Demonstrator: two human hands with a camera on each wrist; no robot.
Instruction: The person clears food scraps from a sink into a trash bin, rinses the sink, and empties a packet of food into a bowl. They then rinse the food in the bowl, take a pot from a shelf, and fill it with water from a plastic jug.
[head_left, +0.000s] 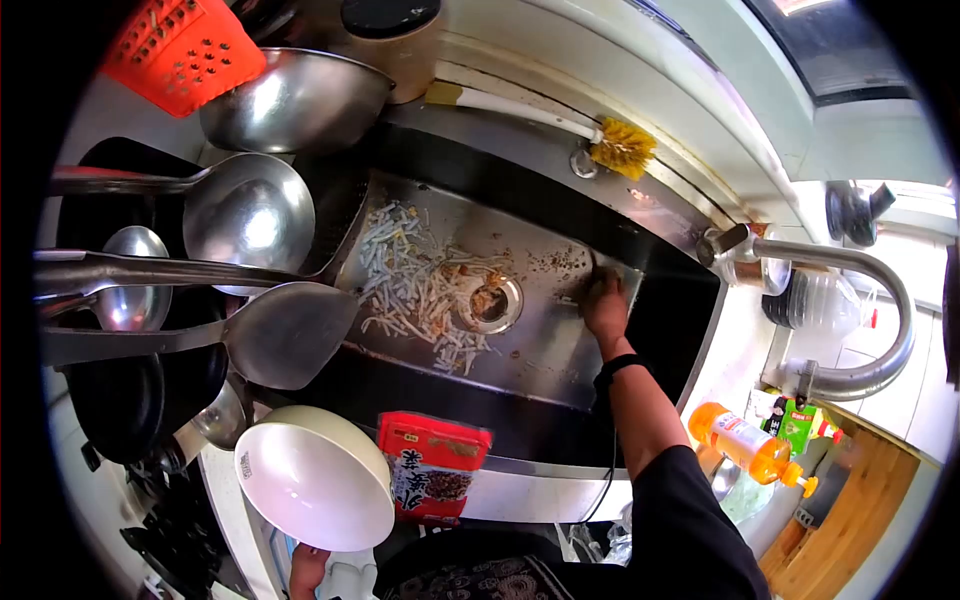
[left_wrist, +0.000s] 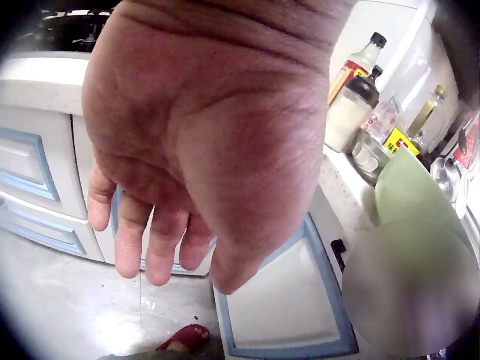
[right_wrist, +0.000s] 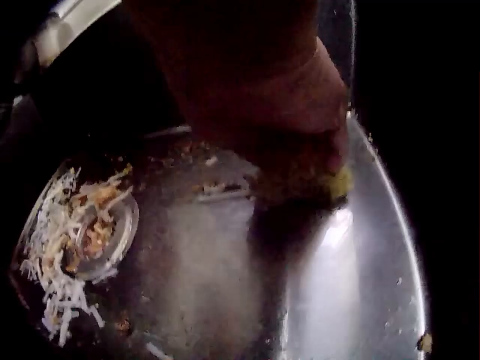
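Note:
My right hand (head_left: 604,305) reaches down into the steel sink (head_left: 545,345) at its right end wall. In the right wrist view its fingers curl downward, and a yellowish sponge-like piece (right_wrist: 341,184) shows at the fingertips, mostly hidden by the dark hand. White shredded food scraps (head_left: 400,275) lie over the sink's left half. Brownish scraps (head_left: 485,300) sit in the round drain (head_left: 512,310). My left hand (left_wrist: 202,142) hangs over the floor before the cabinets, fingers loose and nothing in them.
A white bowl (head_left: 310,490) and a red food packet (head_left: 435,465) sit at the front edge. Ladles and a spatula (head_left: 290,335) jut in from the left. A yellow brush (head_left: 622,148) lies behind the sink; the faucet (head_left: 890,340) and an orange bottle (head_left: 740,440) stand right.

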